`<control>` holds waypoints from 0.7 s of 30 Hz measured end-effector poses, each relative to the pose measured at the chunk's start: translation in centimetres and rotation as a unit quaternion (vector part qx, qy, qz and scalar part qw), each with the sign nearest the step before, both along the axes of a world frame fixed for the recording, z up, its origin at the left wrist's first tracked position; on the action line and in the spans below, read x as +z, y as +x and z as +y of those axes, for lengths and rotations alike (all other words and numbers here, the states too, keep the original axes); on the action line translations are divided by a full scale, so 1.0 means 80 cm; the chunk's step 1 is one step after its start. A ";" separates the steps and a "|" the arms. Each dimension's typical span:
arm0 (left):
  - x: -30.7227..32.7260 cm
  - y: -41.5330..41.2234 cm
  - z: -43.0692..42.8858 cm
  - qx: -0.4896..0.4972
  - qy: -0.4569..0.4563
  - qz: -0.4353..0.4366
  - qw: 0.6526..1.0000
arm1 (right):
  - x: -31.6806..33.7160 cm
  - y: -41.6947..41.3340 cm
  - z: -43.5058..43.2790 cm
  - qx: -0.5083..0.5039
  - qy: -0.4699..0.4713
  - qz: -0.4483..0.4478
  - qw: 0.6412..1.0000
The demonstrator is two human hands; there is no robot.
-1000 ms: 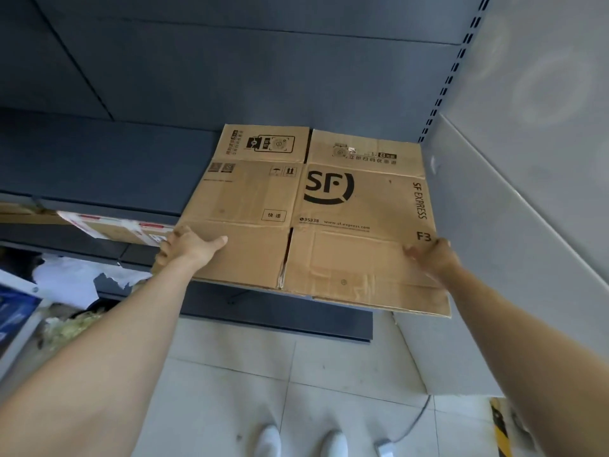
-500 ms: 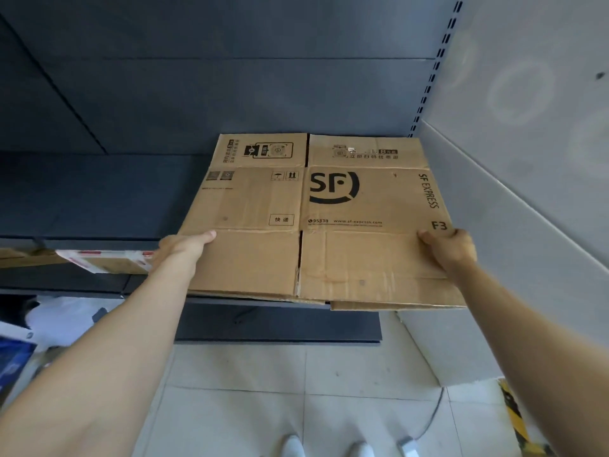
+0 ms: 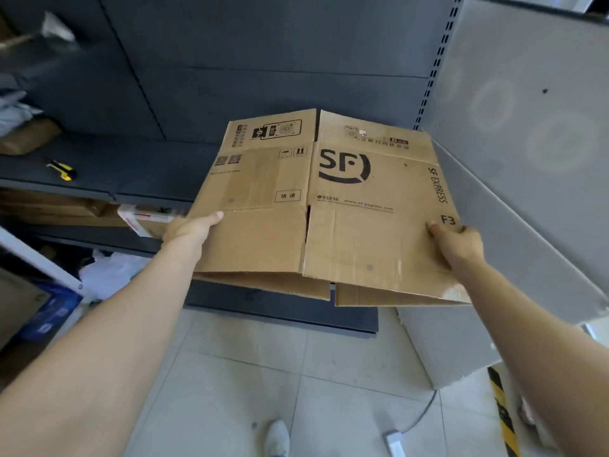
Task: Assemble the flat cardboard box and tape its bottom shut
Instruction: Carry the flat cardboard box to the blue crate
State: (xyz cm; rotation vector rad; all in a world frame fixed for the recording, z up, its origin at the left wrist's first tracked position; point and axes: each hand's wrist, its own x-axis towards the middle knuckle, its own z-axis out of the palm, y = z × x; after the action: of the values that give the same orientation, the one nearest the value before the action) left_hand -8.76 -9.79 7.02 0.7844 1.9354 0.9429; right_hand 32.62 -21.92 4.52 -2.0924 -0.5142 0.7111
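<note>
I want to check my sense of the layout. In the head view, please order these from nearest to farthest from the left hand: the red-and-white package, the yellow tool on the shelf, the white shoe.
From the left hand:
1. Red-and-white package, just to its left, at the shelf edge.
2. Yellow tool, farther left and higher, on the dark shelf.
3. White shoe, far below, on the tiled floor.
</note>
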 end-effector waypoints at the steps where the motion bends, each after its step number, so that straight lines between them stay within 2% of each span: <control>1: 0.003 -0.002 -0.013 0.002 0.012 -0.012 1.000 | 0.004 -0.005 -0.009 0.004 0.008 0.010 1.000; 5: 0.021 -0.014 -0.065 0.013 0.029 -0.040 0.999 | 0.017 -0.027 -0.034 0.031 0.031 0.039 0.998; 10: 0.022 -0.075 -0.112 0.038 0.010 0.015 0.999 | 0.013 -0.054 -0.075 0.035 -0.003 0.019 0.999; 16: 0.025 -0.145 -0.171 0.048 0.029 0.013 0.998 | 0.006 -0.121 -0.109 0.035 -0.023 -0.012 0.999; 21: 0.040 -0.213 -0.219 0.064 0.027 0.026 0.997 | 0.002 -0.190 -0.138 0.053 -0.023 0.003 0.998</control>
State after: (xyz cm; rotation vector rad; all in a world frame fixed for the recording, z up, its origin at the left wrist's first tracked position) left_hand -25.78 -27.29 10.23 0.7294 2.0316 1.0643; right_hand 17.43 -32.93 4.67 -2.1181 -0.6140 0.7968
